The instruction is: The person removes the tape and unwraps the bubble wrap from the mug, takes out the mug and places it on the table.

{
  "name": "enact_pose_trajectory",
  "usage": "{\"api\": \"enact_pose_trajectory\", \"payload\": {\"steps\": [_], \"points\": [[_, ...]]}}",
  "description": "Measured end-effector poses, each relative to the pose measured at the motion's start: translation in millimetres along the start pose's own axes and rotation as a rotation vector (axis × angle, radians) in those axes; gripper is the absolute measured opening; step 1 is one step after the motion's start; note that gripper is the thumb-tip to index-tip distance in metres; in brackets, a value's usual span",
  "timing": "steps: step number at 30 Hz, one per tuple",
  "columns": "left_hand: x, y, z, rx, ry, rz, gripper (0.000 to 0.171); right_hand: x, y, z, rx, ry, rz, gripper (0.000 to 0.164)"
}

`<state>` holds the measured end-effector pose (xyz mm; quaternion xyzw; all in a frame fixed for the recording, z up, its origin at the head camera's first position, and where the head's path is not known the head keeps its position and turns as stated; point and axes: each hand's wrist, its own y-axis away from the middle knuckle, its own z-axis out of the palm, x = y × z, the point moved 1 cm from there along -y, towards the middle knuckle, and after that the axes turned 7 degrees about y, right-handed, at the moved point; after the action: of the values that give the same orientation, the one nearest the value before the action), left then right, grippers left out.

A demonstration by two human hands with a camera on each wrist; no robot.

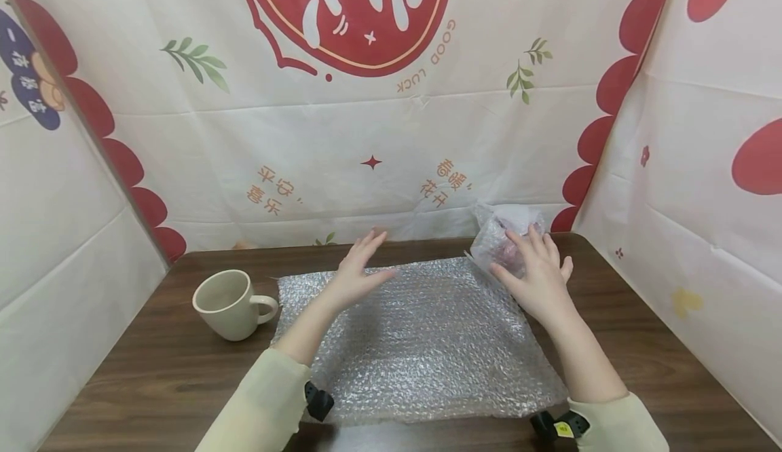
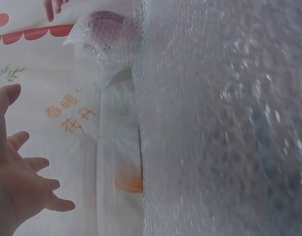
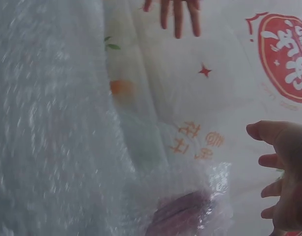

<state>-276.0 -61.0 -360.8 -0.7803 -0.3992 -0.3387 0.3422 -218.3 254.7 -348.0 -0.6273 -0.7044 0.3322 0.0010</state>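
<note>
A sheet of bubble wrap (image 1: 427, 343) lies spread over the middle of the wooden table. My left hand (image 1: 357, 272) hovers above its back left part, fingers spread and holding nothing. Over at the back right, my right hand (image 1: 537, 275) is also spread, overlapping a bubble-wrapped bundle (image 1: 497, 238) in the head view. Something pinkish shows through the bundle's wrap; in the right wrist view this bundle (image 3: 182, 211) sits below the spread fingers, apart from them. The left wrist view shows the left hand (image 2: 23, 182) with its fingers apart too.
A cream mug (image 1: 229, 306) stands upright left of the sheet, its handle facing right. Behind the dark table (image 1: 153, 384) hangs a printed cloth (image 1: 342, 133), and similar cloth walls rise on both sides.
</note>
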Motion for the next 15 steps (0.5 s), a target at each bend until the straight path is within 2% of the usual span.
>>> {"api": "enact_pose_trajectory", "payload": {"steps": [8, 15], "points": [[5.7, -20.0, 23.0, -0.051, 0.003, 0.006, 0.073, 24.7, -8.8, 2.4, 0.045, 0.039, 0.04, 0.066], [11.2, -37.6, 43.0, -0.071, -0.023, -0.022, 0.074, 40.4, -22.4, -3.8, 0.009, 0.068, 0.046, 0.069]]}}
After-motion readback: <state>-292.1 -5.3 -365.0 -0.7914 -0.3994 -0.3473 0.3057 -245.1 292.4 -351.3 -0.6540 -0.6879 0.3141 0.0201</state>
